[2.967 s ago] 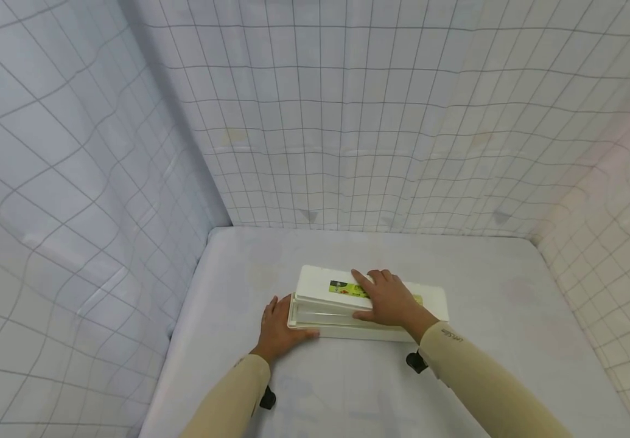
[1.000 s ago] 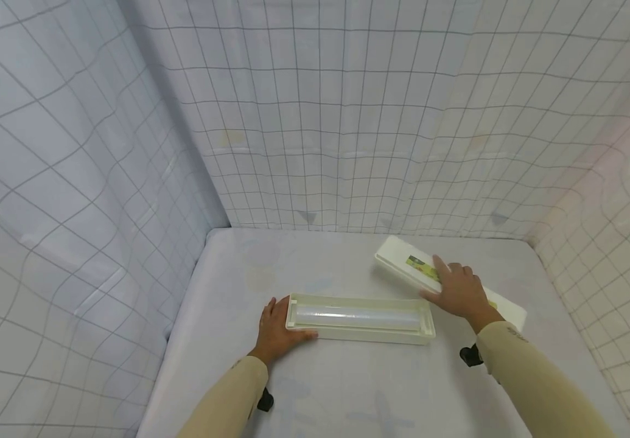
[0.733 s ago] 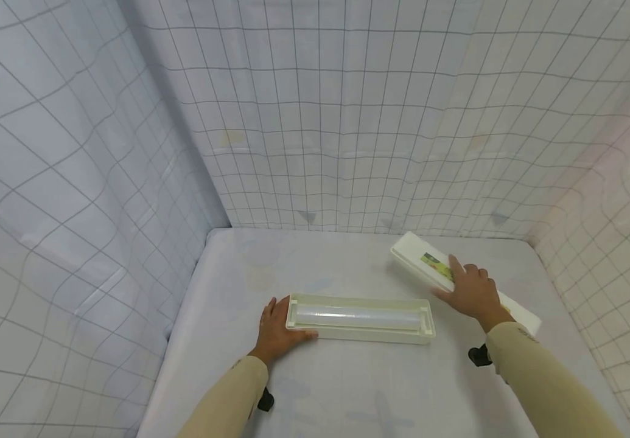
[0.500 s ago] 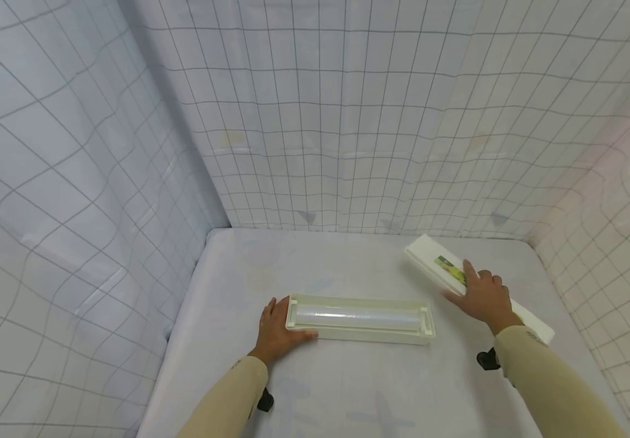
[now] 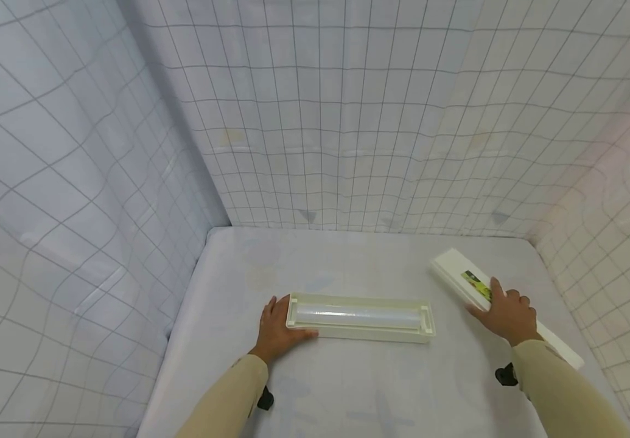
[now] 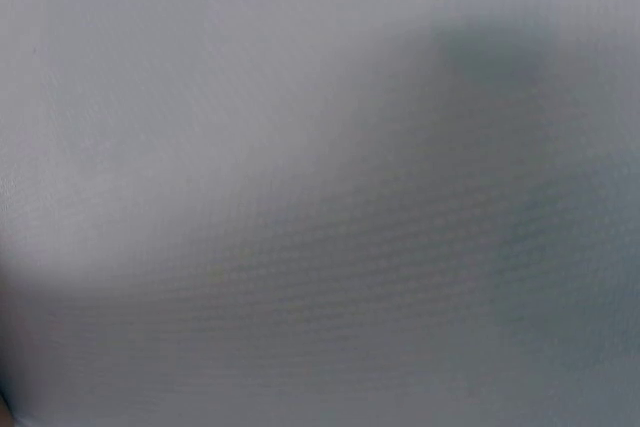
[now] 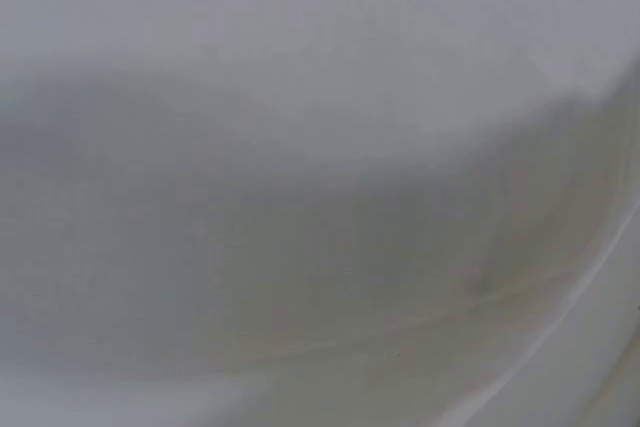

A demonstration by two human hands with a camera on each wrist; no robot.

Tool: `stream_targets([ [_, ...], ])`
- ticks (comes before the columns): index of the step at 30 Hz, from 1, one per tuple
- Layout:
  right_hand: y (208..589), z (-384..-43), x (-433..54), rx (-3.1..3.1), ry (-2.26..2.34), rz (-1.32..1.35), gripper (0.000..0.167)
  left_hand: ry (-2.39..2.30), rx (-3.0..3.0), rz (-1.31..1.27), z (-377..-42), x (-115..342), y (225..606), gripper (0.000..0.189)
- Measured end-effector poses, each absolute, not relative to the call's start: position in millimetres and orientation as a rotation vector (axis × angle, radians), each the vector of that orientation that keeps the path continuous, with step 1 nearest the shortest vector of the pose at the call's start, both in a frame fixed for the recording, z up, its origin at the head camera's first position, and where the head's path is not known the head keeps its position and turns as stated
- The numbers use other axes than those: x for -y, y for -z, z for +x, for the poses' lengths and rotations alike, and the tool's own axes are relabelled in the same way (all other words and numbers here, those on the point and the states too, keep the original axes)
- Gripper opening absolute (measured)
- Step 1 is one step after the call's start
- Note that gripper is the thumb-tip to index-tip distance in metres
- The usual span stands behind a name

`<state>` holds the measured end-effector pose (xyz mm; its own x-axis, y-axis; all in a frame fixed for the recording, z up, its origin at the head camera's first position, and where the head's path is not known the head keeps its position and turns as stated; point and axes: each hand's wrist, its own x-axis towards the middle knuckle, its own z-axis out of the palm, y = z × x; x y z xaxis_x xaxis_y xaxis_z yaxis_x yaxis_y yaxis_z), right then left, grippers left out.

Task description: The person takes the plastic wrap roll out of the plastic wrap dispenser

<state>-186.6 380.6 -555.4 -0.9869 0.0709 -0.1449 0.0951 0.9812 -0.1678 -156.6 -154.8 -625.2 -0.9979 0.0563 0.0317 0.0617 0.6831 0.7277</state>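
In the head view, a long white plastic cling film box lies uncovered at mid-table, a clear film roll along its inside. My left hand grips the box's left end, thumb along the front wall and fingers at the end. Off to the right, my right hand holds the white lid across its middle, thumb on the near side and fingers over the top. The lid slants towards the table's right edge, its green-yellow label partly covered by the hand.
White cloth covers the table. Grid-patterned sheets hang at the back and on both sides, the right one close to the lid's near end. The left wrist view shows only blurred cloth and shadow.
The lid has come off the box in my right hand, swung to a slant and travelled right, lately also nearer to me. My left hand has stayed at the box's left end.
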Motion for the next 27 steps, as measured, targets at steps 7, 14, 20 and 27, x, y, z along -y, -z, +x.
stream_targets([
  [7,561.1,-169.4,-401.0,-2.969,0.251,0.178,0.115,1.233,2.88,-0.127,-158.6,155.1,625.8,0.109],
  [14,567.6,-155.8,-415.8,-2.934,0.3,0.285,0.115,1.243,2.889,-0.1,-158.8,155.0,624.9,0.109],
  [20,580.7,-144.1,-430.4,-2.922,0.312,0.446,0.112,1.219,2.856,-0.142,-159.8,155.7,629.3,0.108],
  [27,588.2,-132.9,-444.8,-2.818,0.336,0.639,0.116,1.211,2.841,-0.13,-158.3,154.8,631.2,0.108],
])
